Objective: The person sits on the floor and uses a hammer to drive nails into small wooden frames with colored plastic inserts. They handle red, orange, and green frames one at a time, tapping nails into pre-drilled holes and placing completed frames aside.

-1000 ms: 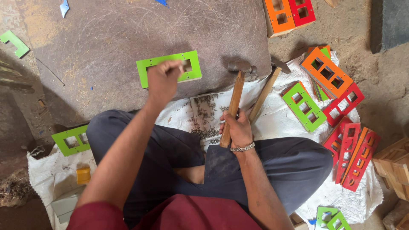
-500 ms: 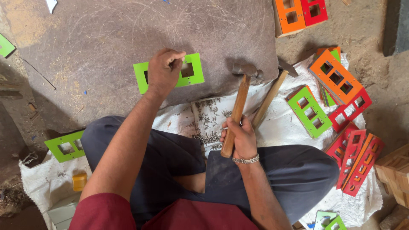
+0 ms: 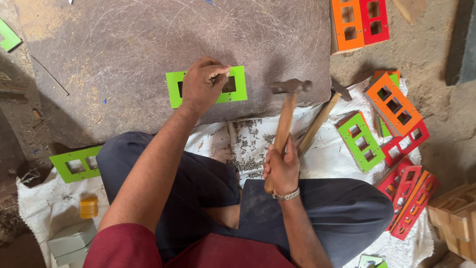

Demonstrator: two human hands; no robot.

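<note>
- The left hand (image 3: pixel 203 83) rests on a bright green flat rectangular panel with window cut-outs (image 3: pixel 235 85), fingers pinched together at one cut-out; whatever they pinch is too small to make out.
- That green panel lies flat under the left hand on a large grey scratched stone slab (image 3: pixel 148 39).
- The right hand (image 3: pixel 281 166) is clamped around the wooden handle of a steel-headed hammer (image 3: pixel 286 106), whose head is up just to the right of the left hand, near the panel's right end.
- A second wooden-handled hammer (image 3: pixel 317 124) lies just right of the held one, on a white woven sack (image 3: pixel 337 154).
- A scatter of small dark nails (image 3: pixel 248 144) lies on the sack, just left of the right hand.
- Farther right of the right hand lie green, orange and red cut-out panels (image 3: pixel 391 124).
- Well left of the left arm lies another green cut-out panel (image 3: pixel 77 164).
</note>
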